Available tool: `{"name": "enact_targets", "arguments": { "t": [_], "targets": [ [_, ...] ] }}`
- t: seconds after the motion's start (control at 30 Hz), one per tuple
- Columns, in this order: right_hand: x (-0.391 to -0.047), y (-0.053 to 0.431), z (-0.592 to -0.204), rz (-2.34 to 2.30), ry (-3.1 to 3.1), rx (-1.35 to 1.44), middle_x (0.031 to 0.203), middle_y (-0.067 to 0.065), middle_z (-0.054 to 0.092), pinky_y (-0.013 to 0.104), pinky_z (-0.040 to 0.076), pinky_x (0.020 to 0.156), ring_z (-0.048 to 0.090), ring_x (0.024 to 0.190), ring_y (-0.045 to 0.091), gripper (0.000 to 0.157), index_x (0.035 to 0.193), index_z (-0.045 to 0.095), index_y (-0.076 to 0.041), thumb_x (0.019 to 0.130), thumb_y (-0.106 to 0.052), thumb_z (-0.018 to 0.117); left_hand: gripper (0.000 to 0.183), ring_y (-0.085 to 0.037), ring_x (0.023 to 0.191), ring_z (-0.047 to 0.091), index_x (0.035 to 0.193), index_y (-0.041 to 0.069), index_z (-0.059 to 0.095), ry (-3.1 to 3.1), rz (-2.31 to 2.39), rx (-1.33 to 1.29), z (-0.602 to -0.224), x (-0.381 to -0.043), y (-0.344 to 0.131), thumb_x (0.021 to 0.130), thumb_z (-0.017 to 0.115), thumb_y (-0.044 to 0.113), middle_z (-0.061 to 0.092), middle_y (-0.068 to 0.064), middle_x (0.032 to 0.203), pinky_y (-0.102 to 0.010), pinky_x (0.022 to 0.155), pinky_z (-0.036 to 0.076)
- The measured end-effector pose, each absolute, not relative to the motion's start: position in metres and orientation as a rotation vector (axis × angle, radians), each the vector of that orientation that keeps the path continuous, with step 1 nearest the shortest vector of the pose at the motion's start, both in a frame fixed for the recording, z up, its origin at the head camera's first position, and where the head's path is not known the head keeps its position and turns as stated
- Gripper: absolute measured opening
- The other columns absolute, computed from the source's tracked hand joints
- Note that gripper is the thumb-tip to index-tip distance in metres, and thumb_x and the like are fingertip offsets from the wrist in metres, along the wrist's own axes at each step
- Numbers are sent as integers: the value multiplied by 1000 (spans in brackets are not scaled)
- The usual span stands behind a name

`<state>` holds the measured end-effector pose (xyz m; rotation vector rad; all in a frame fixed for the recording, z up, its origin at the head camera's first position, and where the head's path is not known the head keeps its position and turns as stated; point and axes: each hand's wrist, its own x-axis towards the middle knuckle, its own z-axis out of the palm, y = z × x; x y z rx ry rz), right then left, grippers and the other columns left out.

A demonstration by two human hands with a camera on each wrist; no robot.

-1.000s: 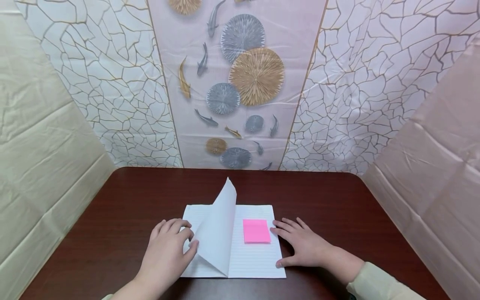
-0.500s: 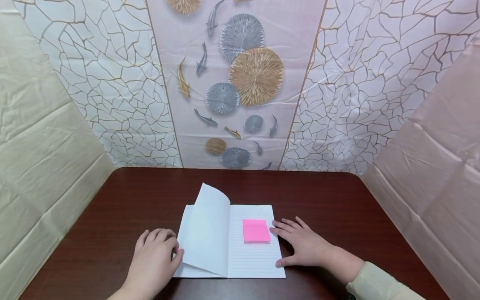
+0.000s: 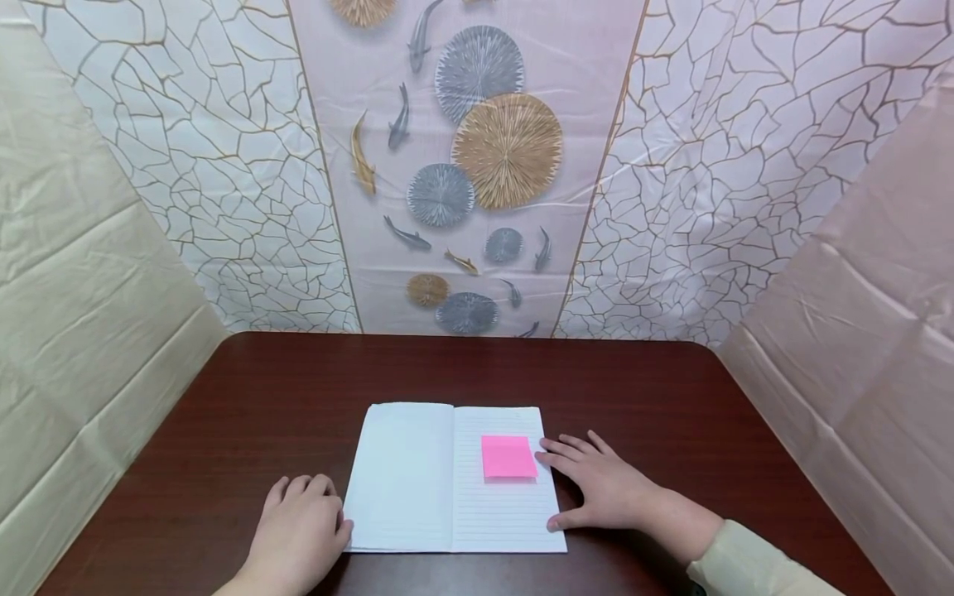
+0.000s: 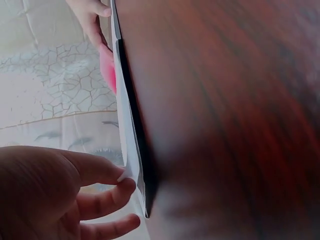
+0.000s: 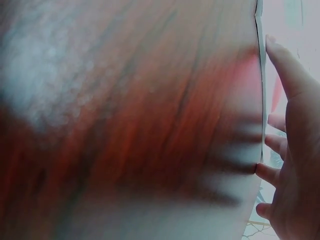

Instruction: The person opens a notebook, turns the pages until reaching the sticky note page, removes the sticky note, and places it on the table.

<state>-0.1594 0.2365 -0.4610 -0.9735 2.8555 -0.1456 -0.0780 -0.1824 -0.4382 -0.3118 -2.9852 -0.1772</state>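
An open notebook lies on the table, its right page lined and its left page nearly blank. At the lower left corner my left hand pinches the edge of that page between thumb and finger; the left wrist view shows the thin white page at the fingertips. A pink sticky note sits on the upper part of the right page, its lower edge slightly raised. Spread fingers of my right hand rest at the notebook's right edge, thumb lower down.
The dark brown wooden table extends around the notebook on all sides. Behind it hangs a patterned curtain with fish and round shapes. Plain pale cloth walls flank the table.
The raised page has swung over to the left and now lies flat on the left side. My left hand moved left and down with it. The right hand stayed in place.
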Motion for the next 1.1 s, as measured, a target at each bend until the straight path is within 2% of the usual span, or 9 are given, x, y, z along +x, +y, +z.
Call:
{"name": "enact_targets", "arguments": {
  "t": [0.23, 0.47, 0.63, 0.77, 0.9, 1.1],
  "targets": [
    [-159, 237, -462, -149, 2864, -972, 157, -2, 37, 64, 15, 114, 31, 145, 30, 99, 151, 44, -21, 75, -85, 54, 20, -36, 102, 56, 65, 16, 64, -3057, -119, -342, -445, -80, -181, 80, 72, 26, 58, -2, 90, -65, 100, 34],
    [-160, 236, -462, -150, 2865, -967, 157, -2, 37, 64, 14, 114, 31, 145, 29, 100, 151, 44, -22, 74, -86, 53, 27, -36, 100, 56, 60, 17, 59, -3080, -81, -366, -445, -82, -180, 80, 74, 28, 56, -2, 88, -64, 98, 35],
    [-160, 237, -461, -156, 2862, -965, 157, -2, 38, 65, 14, 114, 31, 145, 30, 100, 151, 44, -21, 74, -85, 54, 26, -36, 98, 56, 64, 15, 61, -3099, -58, -363, -443, -84, -179, 80, 76, 30, 57, -3, 88, -65, 96, 37],
    [-159, 237, -460, -150, 2866, -961, 157, -2, 38, 65, 15, 114, 32, 144, 30, 100, 150, 45, -21, 74, -85, 55, 26, -38, 99, 56, 77, 11, 66, -3128, -32, -345, -440, -88, -175, 78, 79, 32, 59, -8, 90, -66, 95, 37],
    [-159, 237, -460, -147, 2869, -960, 157, -2, 38, 65, 15, 114, 32, 144, 30, 100, 150, 45, -20, 74, -84, 56, 39, -40, 104, 55, 93, 5, 68, -3129, -13, -364, -437, -93, -165, 76, 82, 37, 61, -13, 98, -65, 95, 38],
    [-159, 236, -461, -151, 2866, -962, 157, -2, 37, 64, 15, 114, 31, 145, 30, 100, 150, 45, -21, 74, -85, 55, 48, -36, 106, 57, 106, 5, 68, -3073, -74, -457, -436, -105, -137, 81, 76, 46, 63, -13, 106, -59, 92, 43]
  ]
}}
